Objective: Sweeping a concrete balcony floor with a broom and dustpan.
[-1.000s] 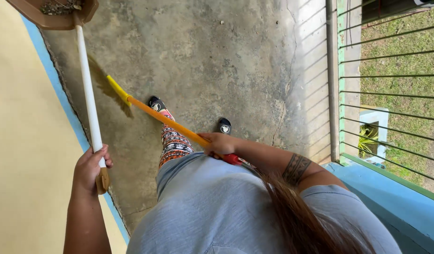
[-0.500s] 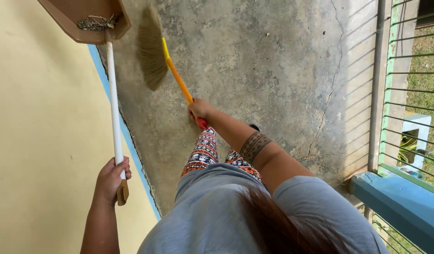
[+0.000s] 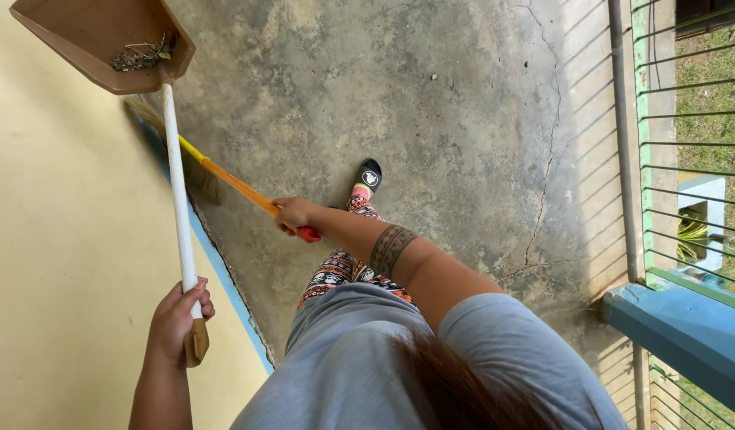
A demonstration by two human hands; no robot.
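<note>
My left hand (image 3: 178, 317) grips the lower end of a long white handle (image 3: 177, 175) that carries a brown dustpan (image 3: 104, 40). The pan hangs up at the top left, with dry twigs and debris (image 3: 143, 54) lying in it. My right hand (image 3: 294, 213) holds a broom by its yellow-orange stick (image 3: 228, 180), near the red grip. The broom's straw head (image 3: 148, 115) points left and passes behind the white handle, close to the foot of the yellow wall. My foot in a black sandal (image 3: 370, 175) stands on the concrete.
A yellow wall (image 3: 64, 263) with a blue base strip (image 3: 224, 275) runs along the left. The grey concrete floor (image 3: 431, 103) is cracked toward the right. A green metal railing (image 3: 686, 135) and a blue ledge (image 3: 678, 326) close off the right side, with grass beyond.
The broom head has swung left and down toward the wall, behind the dustpan handle. The dustpan sits lower in view, its debris now visible. The view has shifted.
</note>
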